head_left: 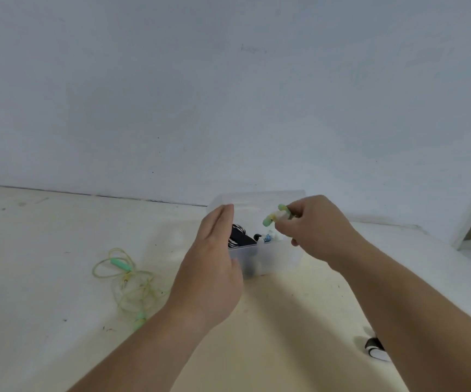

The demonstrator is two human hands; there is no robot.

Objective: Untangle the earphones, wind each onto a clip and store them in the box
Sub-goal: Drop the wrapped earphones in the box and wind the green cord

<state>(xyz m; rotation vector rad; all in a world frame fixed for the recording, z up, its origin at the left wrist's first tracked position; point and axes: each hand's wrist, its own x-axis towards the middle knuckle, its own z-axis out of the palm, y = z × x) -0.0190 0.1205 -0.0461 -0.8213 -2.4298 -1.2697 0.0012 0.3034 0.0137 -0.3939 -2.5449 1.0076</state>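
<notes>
Yellow-green earphones (124, 281) lie in a loose tangle on the pale table (44, 236), at about eight o'clock from the clear plastic box (271, 260). The left hand (214, 267) is flat, fingers straight and together, set against the box's nine-o'clock end; whether it touches I cannot tell. Inside the box sits a black-and-white wound bundle (238, 236). Over the box's one-o'clock corner the right hand (316, 226) pinches a small green-and-yellow bundle (278, 217) between thumb and curled fingers. Down at four o'clock from the box, a black-and-white object (375, 350) lies on the table, just beside the right forearm.
</notes>
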